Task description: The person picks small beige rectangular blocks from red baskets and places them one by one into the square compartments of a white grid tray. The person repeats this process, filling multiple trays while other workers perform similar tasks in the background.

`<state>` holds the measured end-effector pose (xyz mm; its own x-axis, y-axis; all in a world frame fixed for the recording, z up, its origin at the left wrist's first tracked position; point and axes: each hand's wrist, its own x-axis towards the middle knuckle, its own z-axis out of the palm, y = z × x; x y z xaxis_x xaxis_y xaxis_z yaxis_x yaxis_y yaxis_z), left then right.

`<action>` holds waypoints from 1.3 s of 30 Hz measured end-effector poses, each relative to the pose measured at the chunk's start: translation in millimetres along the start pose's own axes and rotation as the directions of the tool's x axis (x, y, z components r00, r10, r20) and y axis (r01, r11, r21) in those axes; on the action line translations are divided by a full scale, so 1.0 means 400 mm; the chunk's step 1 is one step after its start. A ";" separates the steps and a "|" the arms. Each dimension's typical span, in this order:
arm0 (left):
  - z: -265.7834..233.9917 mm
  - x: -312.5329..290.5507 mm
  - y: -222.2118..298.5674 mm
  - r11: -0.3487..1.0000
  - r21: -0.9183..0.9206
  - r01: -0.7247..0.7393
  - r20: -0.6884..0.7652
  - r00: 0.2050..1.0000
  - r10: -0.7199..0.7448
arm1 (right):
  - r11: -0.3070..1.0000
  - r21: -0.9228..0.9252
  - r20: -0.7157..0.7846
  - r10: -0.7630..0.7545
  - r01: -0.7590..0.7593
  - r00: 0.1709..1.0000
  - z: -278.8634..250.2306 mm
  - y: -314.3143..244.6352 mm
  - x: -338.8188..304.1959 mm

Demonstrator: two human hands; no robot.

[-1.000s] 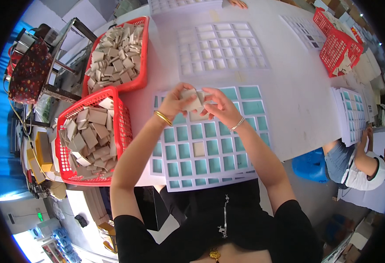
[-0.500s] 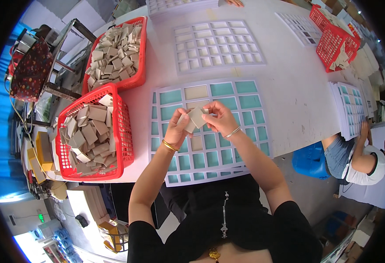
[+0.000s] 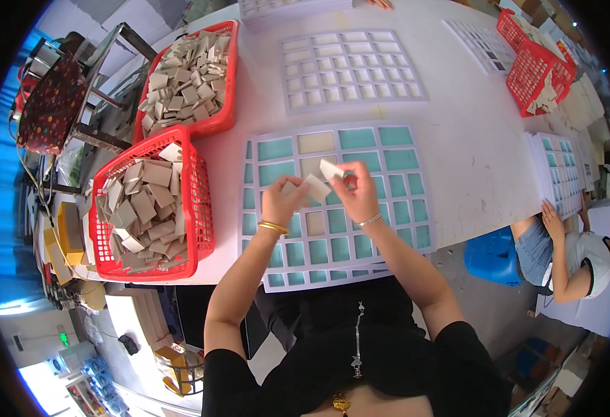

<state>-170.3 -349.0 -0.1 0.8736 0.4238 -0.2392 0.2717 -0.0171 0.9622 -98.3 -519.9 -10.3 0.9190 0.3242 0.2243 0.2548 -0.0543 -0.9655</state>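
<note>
My left hand (image 3: 279, 201) pinches a flat beige square piece (image 3: 317, 188) by its edge, with what looks like another one against the fingers. Just to the right, my right hand (image 3: 358, 192) grips another beige piece (image 3: 330, 169), tilted up between thumb and fingers. Both hands hover over a white grid frame (image 3: 334, 126), whose compartments mostly show a turquoise backing. Beige pieces fill a few compartments, including one in the top row (image 3: 316, 143) and one lower down (image 3: 315, 224). Another grid panel lies beneath, its near edge showing. My hands hide some middle compartments.
Two red plastic baskets (image 3: 206, 208) full of beige pieces stand at the left. A second white grid frame (image 3: 350, 69) lies farther back. More red baskets (image 3: 538, 73) sit at the far right. A person (image 3: 574, 260) works by a stack of grid panels (image 3: 558, 174) there.
My hands have drawn slightly apart, separating the beige pieces that were together between them. My right hand now holds its piece tilted up. The person at the right has moved an arm.
</note>
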 end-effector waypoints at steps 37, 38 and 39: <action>-0.007 -0.004 -0.009 0.239 0.881 -0.408 0.385 0.913 0.137 | 0.885 -0.455 0.445 0.127 0.101 0.887 -0.046 0.086 0.061; -0.007 -0.005 -0.010 0.251 0.872 -0.420 0.391 0.906 0.159 | 0.869 -0.469 0.438 0.073 0.159 0.896 -0.043 0.094 0.057; -0.009 -0.005 -0.015 0.231 0.871 -0.434 0.413 0.901 0.136 | 0.836 -0.514 0.432 0.057 0.193 0.900 -0.036 0.080 0.053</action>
<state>-174.9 -346.6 -5.1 0.9904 0.0054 -0.1382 0.0350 -0.9765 0.2129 -66.2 -528.4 -34.6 0.7118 0.6967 0.0892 0.5450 -0.4678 -0.6958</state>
